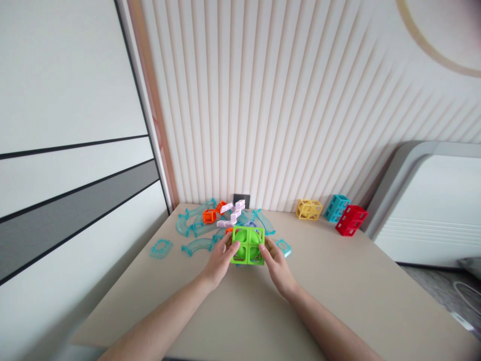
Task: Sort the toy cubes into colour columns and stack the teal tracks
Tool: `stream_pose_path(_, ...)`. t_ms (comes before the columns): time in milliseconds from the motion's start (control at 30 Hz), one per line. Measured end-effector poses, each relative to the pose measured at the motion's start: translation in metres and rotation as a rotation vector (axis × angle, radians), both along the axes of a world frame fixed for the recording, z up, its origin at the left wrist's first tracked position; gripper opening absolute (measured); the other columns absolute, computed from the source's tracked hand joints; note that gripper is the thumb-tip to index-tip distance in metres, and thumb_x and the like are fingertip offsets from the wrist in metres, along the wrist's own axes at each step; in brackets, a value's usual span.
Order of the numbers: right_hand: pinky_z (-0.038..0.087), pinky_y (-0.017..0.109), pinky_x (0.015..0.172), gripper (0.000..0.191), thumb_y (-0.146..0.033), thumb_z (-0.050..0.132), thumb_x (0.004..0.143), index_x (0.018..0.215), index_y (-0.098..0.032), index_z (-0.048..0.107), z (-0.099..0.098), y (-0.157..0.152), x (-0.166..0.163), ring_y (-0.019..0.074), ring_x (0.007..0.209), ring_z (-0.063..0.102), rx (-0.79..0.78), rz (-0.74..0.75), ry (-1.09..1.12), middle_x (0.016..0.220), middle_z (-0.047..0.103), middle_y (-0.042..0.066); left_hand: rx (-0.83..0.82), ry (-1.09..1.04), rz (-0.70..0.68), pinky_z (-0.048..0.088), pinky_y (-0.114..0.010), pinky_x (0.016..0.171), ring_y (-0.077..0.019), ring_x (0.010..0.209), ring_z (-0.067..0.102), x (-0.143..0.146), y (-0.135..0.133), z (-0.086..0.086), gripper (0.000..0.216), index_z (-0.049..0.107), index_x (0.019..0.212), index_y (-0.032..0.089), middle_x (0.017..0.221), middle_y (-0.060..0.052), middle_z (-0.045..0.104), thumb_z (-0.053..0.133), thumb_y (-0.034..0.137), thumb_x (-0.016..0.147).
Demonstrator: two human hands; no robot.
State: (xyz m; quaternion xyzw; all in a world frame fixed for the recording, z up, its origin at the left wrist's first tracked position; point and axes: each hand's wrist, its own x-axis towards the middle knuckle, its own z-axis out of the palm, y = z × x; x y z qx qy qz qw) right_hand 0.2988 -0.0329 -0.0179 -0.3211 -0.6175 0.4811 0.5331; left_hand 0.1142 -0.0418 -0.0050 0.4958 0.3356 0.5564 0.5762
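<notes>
Left hand (220, 259), right hand (278, 263) — gripping green block (248, 245); rounded shapes (241, 235) inside.

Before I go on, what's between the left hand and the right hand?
The green block lies between them, as the head view shows: the left hand grips one side, the right hand the other.

I'm viewing a bare left hand (221, 258) and right hand (277, 265), bare forearms (165, 318) tapering toward slim wrists, nails (236, 244) seemingly looking short.
</notes>
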Motion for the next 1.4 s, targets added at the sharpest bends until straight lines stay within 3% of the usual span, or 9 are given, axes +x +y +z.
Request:
stream_pose_path(300, 0.058, 0.043, 0.088, 0.057, -0.064, 0.067, 0.082, 0.118, -0.02, 0.068, 0.011, -0.006, -0.004, 0.0307, 0.106, 0.068, -0.171, 0.045, 0.049, 0.116, 0.072, 0.011, -0.089, 0.065, 0.0, 0.058, -0.044, 0.09, -0.0298, 0.115, 0.066, 0.002, -0.007, 0.002, 0.06, 0.05, 0.135, 0.028, 0.134, -0.009, 0.064, 0.067, 0.056, 0.084)
stream_pose_path(533, 0.058, 0.044, 0.088, 0.054, -0.06, 0.067, 0.085, 0.122, -0.021, 0.065, 0.007, -0.009, -0.006, 0.0297, 0.104, 0.069, -0.144, 0.108, 0.027, 0.115, 0.072, 0.009, -0.048, 0.199, 0.113, 0.061, -0.043, 0.084, -0.0302, 0.11, 0.068, 0.0, -0.003, -0.005, 0.052, 0.057, 0.124, 0.024, 0.127, -0.009, 0.067, 0.064, 0.057, 0.085)
stream_pose_path(733, 0.06, 0.042, 0.085, 0.053, -0.055, 0.067, 0.087, 0.128, -0.022, 0.06, 0.0, -0.009, -0.005, 0.0283, 0.105, 0.068, -0.156, 0.133, 0.031, 0.119, 0.07, 0.009, -0.077, 0.216, 0.113, 0.063, -0.039, 0.071, -0.03, 0.103, 0.07, -0.001, -0.002, -0.003, 0.055, 0.057, 0.125, 0.024, 0.124, -0.009, 0.068, 0.063, 0.061, 0.084)
stream_pose_path(1033, 0.057, 0.043, 0.092, 0.052, -0.056, 0.065, 0.089, 0.125, -0.02, 0.062, 0.007, -0.009, -0.007, 0.0288, 0.108, 0.068, -0.141, 0.054, 0.021, 0.119, 0.071, 0.01, -0.094, 0.143, 0.073, 0.061, -0.042, 0.082, -0.0293, 0.106, 0.07, 0.002, -0.007, 0.003, 0.057, 0.056, 0.126, 0.026, 0.128, -0.009, 0.067, 0.066, 0.061, 0.082)
stream_pose_path(1300, 0.059, 0.04, 0.082, 0.054, -0.061, 0.065, 0.086, 0.121, -0.02, 0.065, 0.013, -0.007, -0.005, 0.0293, 0.102, 0.069, -0.14, 0.044, 0.001, 0.112, 0.073, 0.01, -0.006, 0.148, 0.041, 0.063, -0.039, 0.076, -0.0303, 0.112, 0.067, 0.001, -0.004, -0.005, 0.056, 0.052, 0.132, 0.026, 0.13, -0.01, 0.065, 0.062, 0.059, 0.087)
stream_pose_path(1400, 0.059, 0.04, 0.085, 0.051, -0.058, 0.064, 0.088, 0.121, -0.019, 0.064, 0.012, -0.007, -0.003, 0.0283, 0.102, 0.069, -0.124, 0.061, -0.006, 0.113, 0.073, 0.01, -0.007, 0.151, 0.045, 0.063, -0.039, 0.075, -0.0308, 0.112, 0.067, 0.001, -0.003, -0.007, 0.057, 0.052, 0.132, 0.025, 0.129, -0.011, 0.065, 0.062, 0.059, 0.087)
